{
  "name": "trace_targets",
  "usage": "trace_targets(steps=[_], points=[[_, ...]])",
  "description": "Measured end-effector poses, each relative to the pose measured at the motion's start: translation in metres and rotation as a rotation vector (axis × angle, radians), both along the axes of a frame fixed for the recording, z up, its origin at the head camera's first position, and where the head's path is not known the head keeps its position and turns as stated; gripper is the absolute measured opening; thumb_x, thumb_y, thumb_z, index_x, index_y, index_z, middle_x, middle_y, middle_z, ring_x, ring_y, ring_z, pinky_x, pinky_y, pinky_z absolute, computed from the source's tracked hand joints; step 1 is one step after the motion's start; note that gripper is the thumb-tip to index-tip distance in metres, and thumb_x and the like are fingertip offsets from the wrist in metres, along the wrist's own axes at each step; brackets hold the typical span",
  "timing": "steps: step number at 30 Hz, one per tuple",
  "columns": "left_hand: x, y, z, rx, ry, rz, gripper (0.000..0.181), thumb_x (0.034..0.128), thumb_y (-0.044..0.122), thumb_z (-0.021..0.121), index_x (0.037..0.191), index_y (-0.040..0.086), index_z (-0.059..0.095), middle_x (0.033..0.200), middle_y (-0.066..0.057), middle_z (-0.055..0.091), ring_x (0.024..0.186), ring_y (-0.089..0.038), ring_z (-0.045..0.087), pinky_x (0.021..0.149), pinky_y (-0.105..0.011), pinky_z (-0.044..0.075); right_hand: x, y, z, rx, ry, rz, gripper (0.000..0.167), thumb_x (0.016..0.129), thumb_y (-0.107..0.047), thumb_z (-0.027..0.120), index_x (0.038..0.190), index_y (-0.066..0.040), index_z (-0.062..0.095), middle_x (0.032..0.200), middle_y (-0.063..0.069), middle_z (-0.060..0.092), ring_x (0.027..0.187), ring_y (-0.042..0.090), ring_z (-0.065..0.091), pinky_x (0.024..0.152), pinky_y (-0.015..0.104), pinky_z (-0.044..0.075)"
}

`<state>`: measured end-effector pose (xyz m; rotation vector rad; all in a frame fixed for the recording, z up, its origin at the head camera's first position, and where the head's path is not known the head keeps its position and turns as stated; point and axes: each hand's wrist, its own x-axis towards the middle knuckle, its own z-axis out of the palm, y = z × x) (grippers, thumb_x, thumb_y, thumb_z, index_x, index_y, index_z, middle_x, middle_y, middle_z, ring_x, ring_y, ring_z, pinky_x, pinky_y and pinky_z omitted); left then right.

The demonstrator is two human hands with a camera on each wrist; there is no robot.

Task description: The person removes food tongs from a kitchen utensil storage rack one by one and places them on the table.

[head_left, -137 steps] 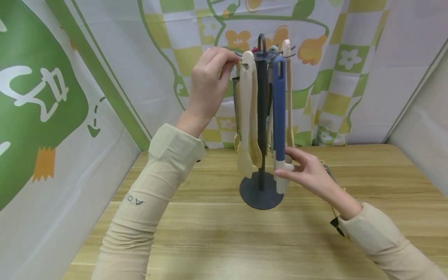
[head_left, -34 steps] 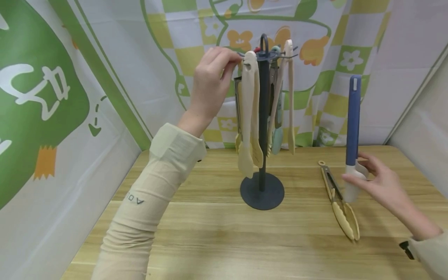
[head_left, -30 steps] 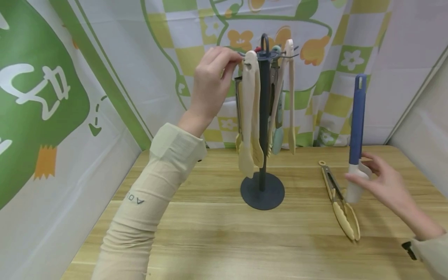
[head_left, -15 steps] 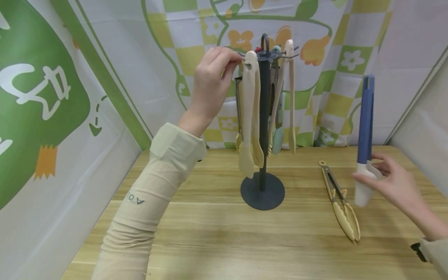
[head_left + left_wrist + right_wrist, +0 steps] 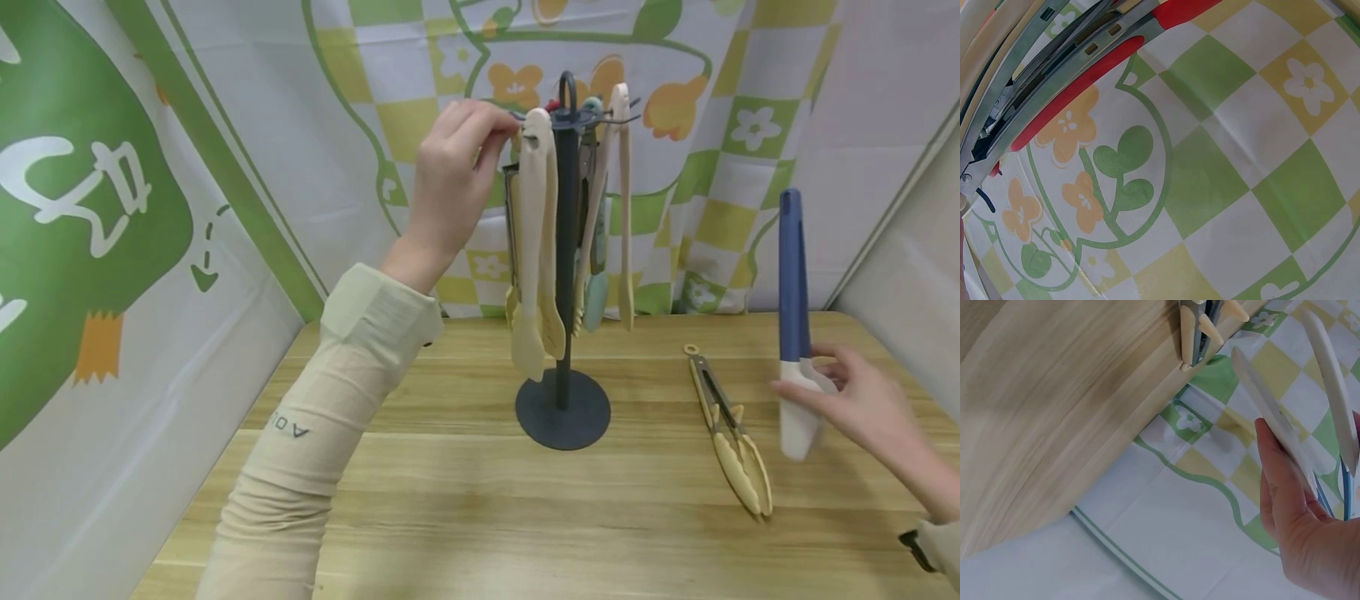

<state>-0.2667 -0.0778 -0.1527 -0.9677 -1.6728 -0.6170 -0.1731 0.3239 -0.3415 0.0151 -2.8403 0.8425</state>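
Observation:
My left hand (image 5: 453, 179) pinches the end of a hook at the left of a dark utensil stand (image 5: 562, 250), close to the top of cream tongs (image 5: 534, 242) hanging there. At the right, above the table, my right hand (image 5: 862, 400) holds blue-and-white tongs (image 5: 791, 283) by their white part, blue handle up. The right wrist view shows the two white tips of these tongs (image 5: 1272, 412) spread apart, with fingers on one arm. Yellow and steel tongs (image 5: 727, 433) lie on the table, left of the right hand.
More tongs hang on the stand, among them a pale pair (image 5: 625, 208) at the right and teal-tipped ones (image 5: 595, 300) behind. Red-handled tongs (image 5: 1085, 90) show in the left wrist view. A patterned cloth (image 5: 720, 208) backs the wooden table (image 5: 450, 500).
The right hand has taken the blue-and-white tongs off the stand and carried them to the right, lately lowering them and turning them slightly. The left hand has stayed at the hook.

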Motion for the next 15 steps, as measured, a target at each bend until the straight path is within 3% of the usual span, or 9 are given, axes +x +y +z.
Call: trace_targets(steps=[15], points=[[0.0011, -0.0001, 0.0007, -0.002, -0.005, 0.002, 0.018, 0.0919, 0.005, 0.051, 0.085, -0.005, 0.064, 0.086, -0.014, 0.064, 0.083, -0.024, 0.056, 0.079, -0.022, 0.044, 0.0038, 0.0060, -0.0068, 0.080, -0.099, -0.011, 0.085, 0.082, -0.048, 0.061, 0.129, 0.015, 0.029, 0.111, 0.044, 0.044, 0.078, 0.049, 0.056, 0.048, 0.031, 0.045]])
